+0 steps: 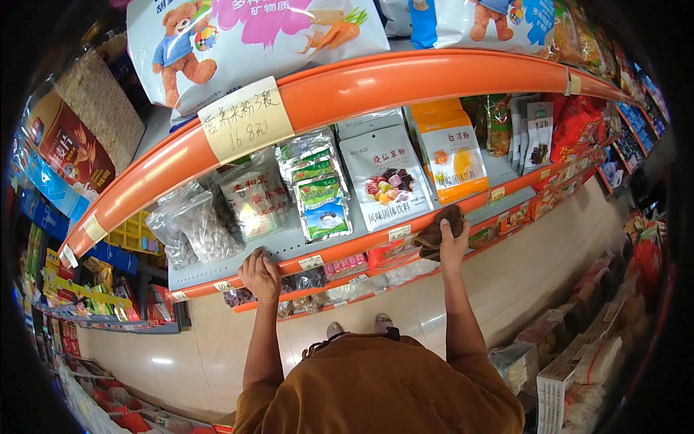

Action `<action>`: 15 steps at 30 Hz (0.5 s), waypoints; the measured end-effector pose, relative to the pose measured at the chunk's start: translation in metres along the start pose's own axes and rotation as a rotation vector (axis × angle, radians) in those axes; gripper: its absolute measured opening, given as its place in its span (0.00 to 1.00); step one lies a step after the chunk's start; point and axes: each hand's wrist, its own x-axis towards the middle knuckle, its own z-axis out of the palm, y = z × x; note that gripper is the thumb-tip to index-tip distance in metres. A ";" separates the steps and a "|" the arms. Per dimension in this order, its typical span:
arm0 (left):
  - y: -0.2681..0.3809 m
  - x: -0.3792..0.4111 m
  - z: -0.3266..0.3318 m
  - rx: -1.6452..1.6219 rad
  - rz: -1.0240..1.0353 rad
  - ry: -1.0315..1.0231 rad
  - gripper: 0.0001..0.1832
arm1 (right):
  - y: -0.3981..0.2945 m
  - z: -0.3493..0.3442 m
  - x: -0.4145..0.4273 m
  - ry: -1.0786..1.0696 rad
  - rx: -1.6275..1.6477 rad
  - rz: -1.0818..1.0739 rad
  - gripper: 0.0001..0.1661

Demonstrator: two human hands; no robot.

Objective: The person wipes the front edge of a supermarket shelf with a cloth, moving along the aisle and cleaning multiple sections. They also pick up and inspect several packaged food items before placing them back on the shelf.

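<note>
My right hand [453, 247] grips a folded dark brown cloth [439, 230], which is against the orange front edge of the middle shelf [358, 243]. My left hand [261, 276] rests on the same shelf's edge further left, its fingers curled over the grey shelf surface and the fingertips hard to make out. Just behind the cloth stand a grey-white pouch of drink powder [387, 179] and an orange-and-white pouch [452, 154]. Green-and-blue sachets [323, 209], a clear printed bag [252, 203] and clear bags of pale pellets [203, 233] sit nearer my left hand.
Above runs another orange shelf edge [434, 70] with a handwritten price card [246, 119] and large white bear-printed bags [260, 49]. Lower shelves hold bagged goods [347, 293]. A white plastic basket [553, 380] stands on the right, behind me. Tiled floor [211, 358] lies below.
</note>
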 end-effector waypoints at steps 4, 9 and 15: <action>0.001 0.001 0.001 -0.003 -0.002 -0.010 0.07 | 0.013 0.001 -0.016 -0.160 0.036 0.057 0.19; -0.001 0.001 0.001 0.001 -0.007 -0.016 0.07 | -0.008 0.014 -0.052 -0.447 0.109 0.233 0.19; 0.000 0.000 0.001 -0.003 -0.011 -0.007 0.07 | -0.058 0.025 -0.060 -0.616 0.183 0.235 0.25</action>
